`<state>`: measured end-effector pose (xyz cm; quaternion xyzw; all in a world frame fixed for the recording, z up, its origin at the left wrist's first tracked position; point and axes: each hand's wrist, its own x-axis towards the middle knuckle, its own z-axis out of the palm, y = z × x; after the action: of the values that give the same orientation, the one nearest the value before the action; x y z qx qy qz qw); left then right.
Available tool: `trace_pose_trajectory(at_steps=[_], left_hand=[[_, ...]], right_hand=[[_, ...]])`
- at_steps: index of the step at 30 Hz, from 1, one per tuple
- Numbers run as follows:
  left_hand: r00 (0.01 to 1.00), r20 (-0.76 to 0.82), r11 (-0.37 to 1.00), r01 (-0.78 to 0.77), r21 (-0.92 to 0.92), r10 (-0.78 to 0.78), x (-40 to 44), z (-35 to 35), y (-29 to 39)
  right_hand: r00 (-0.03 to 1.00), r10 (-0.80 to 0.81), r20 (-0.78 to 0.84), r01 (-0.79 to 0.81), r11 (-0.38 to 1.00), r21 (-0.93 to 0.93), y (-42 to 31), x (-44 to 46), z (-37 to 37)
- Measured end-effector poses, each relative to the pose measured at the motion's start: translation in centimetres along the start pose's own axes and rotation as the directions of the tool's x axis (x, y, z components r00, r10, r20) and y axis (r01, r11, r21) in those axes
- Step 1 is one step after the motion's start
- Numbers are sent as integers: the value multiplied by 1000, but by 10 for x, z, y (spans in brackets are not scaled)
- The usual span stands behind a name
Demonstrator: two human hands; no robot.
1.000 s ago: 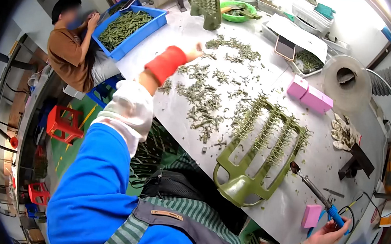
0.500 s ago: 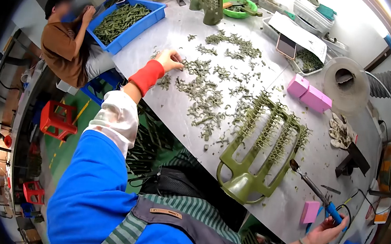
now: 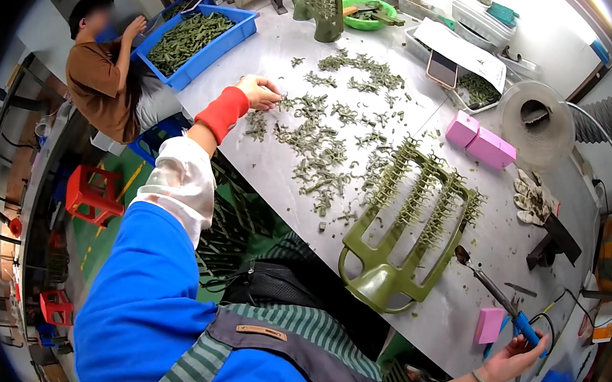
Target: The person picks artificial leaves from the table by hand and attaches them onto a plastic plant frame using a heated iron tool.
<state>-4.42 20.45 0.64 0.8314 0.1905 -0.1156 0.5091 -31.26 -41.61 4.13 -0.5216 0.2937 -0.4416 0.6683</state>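
Note:
My left hand (image 3: 259, 92), with a red cuff, has its fingertips pinched on a small green piece (image 3: 282, 97) at the left edge of many scattered green pieces (image 3: 321, 148). My right hand (image 3: 514, 358) is closed around the blue handle of a soldering iron (image 3: 487, 283). The iron's dark, broadened tip points up and left, beside a large olive-green forked frame (image 3: 382, 276). Rows of small curled parts line the prongs of that frame, which lies on the metal table (image 3: 281, 214).
A blue crate (image 3: 246, 27) of green pieces stands at the far left, near a seated person (image 3: 104, 72). Pink blocks (image 3: 480, 141), a phone (image 3: 442, 69), a stained glove (image 3: 534, 198) and a round duct mouth (image 3: 535, 125) are on the right. Another forked frame (image 3: 327, 12) stands behind.
My left hand has shifted slightly up and left, its fingers now drawn to a pinch. My right hand keeps hold of the soldering iron. The whole view has moved a little.

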Motion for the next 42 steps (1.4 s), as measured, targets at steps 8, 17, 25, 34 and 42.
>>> trace_pose_trajectory(at_steps=[8, 17, 25, 34, 42], left_hand=[[992, 129, 923, 49, -382, 1, -4, -6, 2], [589, 448, 721, -659, -214, 672, -132, 179, 126], [256, 463, 235, -966, 104, 848, -158, 311, 139], [220, 486, 136, -970, 202, 846, -144, 343, 134], [216, 488, 125, -969, 212, 846, -141, 345, 133]], right_hand=[[999, 28, -45, -28, 1000, 3, -4, -4, 5], [1000, 14, -17, -14, 999, 34, -3, 0, 7], [1000, 26, -8, -25, 999, 33, 7, 8, 8], [997, 80, 1, -80, 989, 127, 29, 12, 15], [998, 53, -19, -51, 995, 87, 19, 12, 12]])
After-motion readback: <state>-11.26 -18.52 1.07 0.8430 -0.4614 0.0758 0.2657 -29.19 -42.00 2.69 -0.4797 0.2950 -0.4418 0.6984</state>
